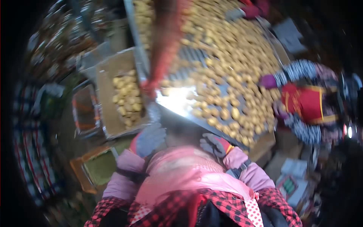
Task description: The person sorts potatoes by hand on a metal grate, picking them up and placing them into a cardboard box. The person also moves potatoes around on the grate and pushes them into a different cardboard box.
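Note:
My left hand (150, 140), in a grey glove with a red cuff, is at the left front of the pink apron (181, 162). Its fingers look stretched out, though blurred, and I see nothing in them. On the other side, my right hand (213, 145), gloved alike, rests by the apron's top edge with its fingers apart. Just beyond it runs the near metal edge of a sorting table (211, 126), covered with many yellow potatoes (234, 113). A blurred red strip (166, 53), perhaps netting, hangs above the table's left part.
A cardboard box (107, 90) holding potatoes (127, 99) stands left of the table. Nearby are an orange-rimmed crate (85, 108) and another box (96, 166). A co-worker in a red apron (302, 104) reaches onto the table from the right; another person's gloved hand (236, 14) is at the far end.

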`<state>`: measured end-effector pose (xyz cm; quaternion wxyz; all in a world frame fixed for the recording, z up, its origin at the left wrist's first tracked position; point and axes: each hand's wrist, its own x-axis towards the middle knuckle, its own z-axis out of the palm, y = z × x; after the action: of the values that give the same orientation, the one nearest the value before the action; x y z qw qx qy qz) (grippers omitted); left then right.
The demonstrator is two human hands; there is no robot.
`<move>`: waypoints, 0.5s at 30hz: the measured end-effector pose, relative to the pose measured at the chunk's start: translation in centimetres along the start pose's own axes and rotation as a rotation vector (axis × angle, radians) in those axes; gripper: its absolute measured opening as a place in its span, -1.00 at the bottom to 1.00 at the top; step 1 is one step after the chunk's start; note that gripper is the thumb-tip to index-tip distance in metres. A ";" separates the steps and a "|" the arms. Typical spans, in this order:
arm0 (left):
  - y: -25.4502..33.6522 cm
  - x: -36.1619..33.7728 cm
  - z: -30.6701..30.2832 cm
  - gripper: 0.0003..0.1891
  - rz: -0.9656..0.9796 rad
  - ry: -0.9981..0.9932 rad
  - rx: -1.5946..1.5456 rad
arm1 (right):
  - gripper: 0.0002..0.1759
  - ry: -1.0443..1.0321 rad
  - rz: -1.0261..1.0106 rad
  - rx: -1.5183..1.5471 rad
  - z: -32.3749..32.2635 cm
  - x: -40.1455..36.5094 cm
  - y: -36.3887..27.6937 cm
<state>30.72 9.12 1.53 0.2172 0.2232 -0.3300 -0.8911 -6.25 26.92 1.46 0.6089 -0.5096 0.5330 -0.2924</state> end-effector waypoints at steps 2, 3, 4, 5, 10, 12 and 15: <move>0.4 3.1 1.3 -0.43 -0.113 0.060 -0.079 | -0.56 0.128 0.031 -0.034 0.1 -3.8 0.8; 0.7 4.6 1.7 -0.43 -0.155 0.110 -0.107 | -0.56 0.211 0.088 0.119 0.4 -5.6 2.7; 0.9 6.3 2.1 -0.43 -0.116 0.119 -0.084 | -0.56 0.291 0.133 0.269 0.8 -7.2 5.1; 0.9 8.4 2.8 -0.43 -0.073 0.120 -0.062 | -0.56 0.306 0.117 0.200 0.9 -8.5 6.3; 0.4 19.6 5.8 -0.46 0.606 0.180 1.500 | -0.72 0.657 -0.048 -0.789 1.9 -14.8 0.0; -0.3 22.7 12.2 -0.21 0.129 -0.063 1.851 | -0.71 0.654 0.049 -0.732 3.1 -17.1 3.1; -7.4 25.1 15.2 -0.04 0.316 -0.083 2.147 | -0.69 0.544 0.219 -0.673 4.5 -19.0 8.6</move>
<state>0.51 8.20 0.44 0.0096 0.2213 -0.9693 -0.1064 -8.56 48.08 -0.29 0.2740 -0.5244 0.7901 -0.1599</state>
